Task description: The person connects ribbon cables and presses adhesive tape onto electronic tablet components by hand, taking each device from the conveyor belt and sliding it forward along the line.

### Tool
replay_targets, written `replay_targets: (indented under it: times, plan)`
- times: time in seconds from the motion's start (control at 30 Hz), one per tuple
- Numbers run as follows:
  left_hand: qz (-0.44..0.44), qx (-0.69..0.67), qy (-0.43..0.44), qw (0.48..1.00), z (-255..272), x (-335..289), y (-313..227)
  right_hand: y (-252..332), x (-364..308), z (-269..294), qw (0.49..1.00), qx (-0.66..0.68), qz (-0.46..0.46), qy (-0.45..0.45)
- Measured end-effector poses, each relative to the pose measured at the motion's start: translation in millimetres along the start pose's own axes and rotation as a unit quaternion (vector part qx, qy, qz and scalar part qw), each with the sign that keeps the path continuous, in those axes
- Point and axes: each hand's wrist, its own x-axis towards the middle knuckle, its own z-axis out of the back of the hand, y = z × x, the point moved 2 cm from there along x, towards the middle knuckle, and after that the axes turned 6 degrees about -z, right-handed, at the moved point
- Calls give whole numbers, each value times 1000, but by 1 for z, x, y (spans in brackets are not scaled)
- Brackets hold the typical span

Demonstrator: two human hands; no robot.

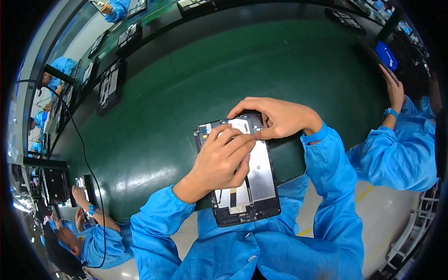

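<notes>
Green table [298,60], 1 opened tablet [262,175] under left hand [218,161]

From where I stand: left fingers [240,142] mask the middle of the tablet-like device [262,172]. Anything between them and the right fingers [245,103]: too small to tell. Small parts [205,130] just left of left fingers: can't make out. Co-worker [401,149] well right of fingers: cut off at view's edge. Far upper left, another sleeve [120,10]: cropped too.

Bright blue jacket [217,252] — pale buttons [252,258]
</notes>
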Motion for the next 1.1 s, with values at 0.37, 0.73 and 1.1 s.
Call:
replay_targets:
  times: [0.37,0.73,1.1]
  plan:
    - [11,-5,-4,1000,-3,-5,2,33,-5,4,979,118,-147,84]
    - [127,66,-96,985,58,-7,25,26,-4,-2,988,92,-110,59]
    - [551,-260,120,784,64,-51,42,33,-2,6,980,103,-155,73]
